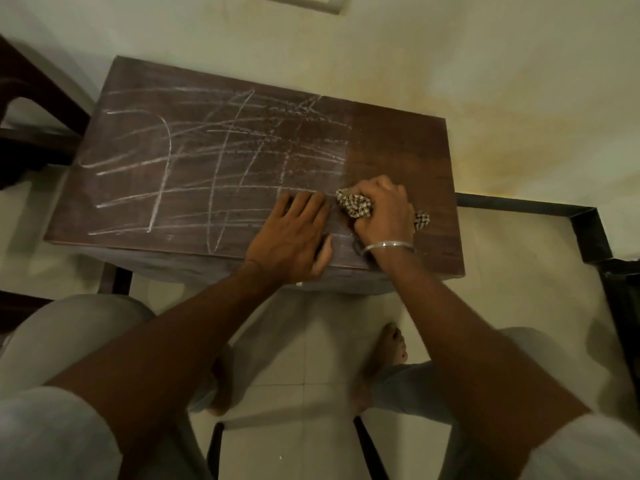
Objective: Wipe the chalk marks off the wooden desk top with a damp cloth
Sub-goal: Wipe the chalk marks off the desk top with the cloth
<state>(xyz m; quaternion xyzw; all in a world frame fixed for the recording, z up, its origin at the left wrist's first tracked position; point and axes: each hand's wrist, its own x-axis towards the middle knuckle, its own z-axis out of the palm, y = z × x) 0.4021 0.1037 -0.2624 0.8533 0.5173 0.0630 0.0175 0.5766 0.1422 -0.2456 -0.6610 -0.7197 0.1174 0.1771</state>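
A dark wooden desk top [408, 147] stands against a pale wall. White chalk marks [214, 157] criss-cross its left and middle parts; the right strip is a cleaner, redder brown. My right hand [381, 213], with a silver bangle on the wrist, is closed around a bunched checked cloth [356, 206] and presses it on the desk near the front right. A corner of the cloth sticks out to the right of the hand. My left hand [294, 233] lies flat on the desk just left of the cloth, fingers spread, holding nothing.
A dark wooden chair [31, 109] stands to the left of the desk. A black skirting strip [540, 206] runs along the wall at right. My knees and bare feet [391, 348] are on the tiled floor below the desk's front edge.
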